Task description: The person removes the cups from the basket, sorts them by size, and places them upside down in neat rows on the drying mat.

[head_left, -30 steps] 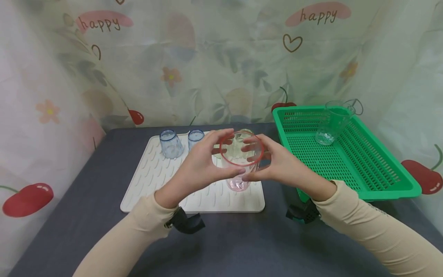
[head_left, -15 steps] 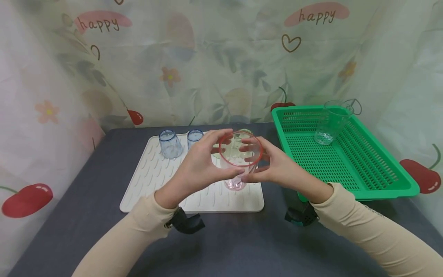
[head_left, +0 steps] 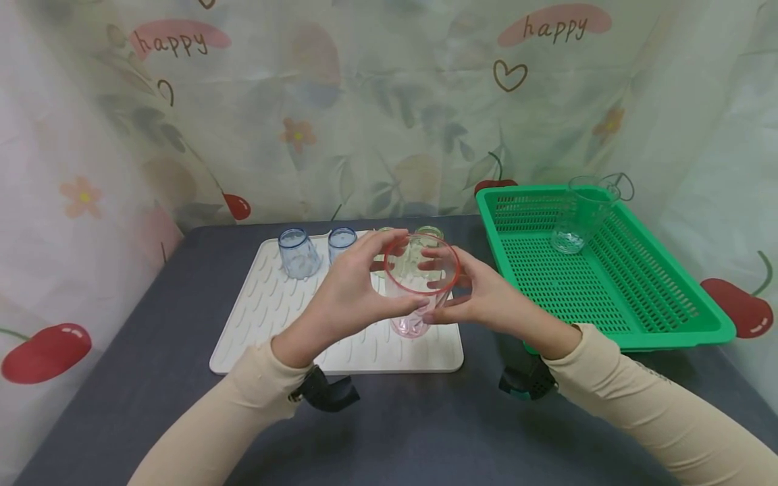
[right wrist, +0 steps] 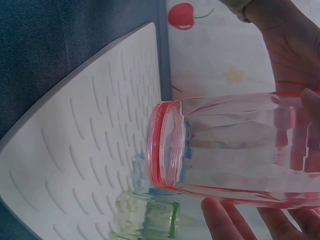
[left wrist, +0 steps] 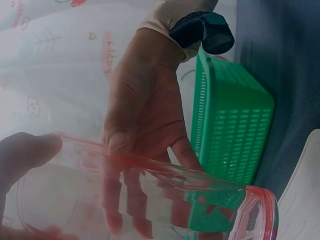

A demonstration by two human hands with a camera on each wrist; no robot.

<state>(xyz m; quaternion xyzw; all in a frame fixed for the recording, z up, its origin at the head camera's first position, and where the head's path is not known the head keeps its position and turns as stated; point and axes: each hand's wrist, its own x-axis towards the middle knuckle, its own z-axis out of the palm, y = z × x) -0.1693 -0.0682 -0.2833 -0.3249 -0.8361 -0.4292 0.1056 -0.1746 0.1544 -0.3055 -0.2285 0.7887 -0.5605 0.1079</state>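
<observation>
1. Head: left hand (head_left: pixel 355 283) and right hand (head_left: pixel 483 290) curl round red-rimmed glass (head_left: pixel 421 280), above white mat (head_left: pixel 365 354); loosened grip could drop it.
2. Left wrist: glossy wall; uneven squeeze might tilt it.
3. Right wrist: green-rimmed glass (right wrist: pixel 147 215) near; drifting low could clip it.

There are two blue glasses (head_left: pixel 299 256), two green glasses (right wrist: pixel 145 217) and one pink glass (head_left: pixel 419 280). One clear mug (head_left: pixel 580 219), one green basket (head_left: pixel 675 339), one white mat (head_left: pixel 261 331), one table (head_left: pixel 425 432). One left hand (head_left: pixel 349 287), one right hand (head_left: pixel 489 291), two beige sleeves (head_left: pixel 221 408) and two black wrist cameras (head_left: pixel 328 391).
</observation>
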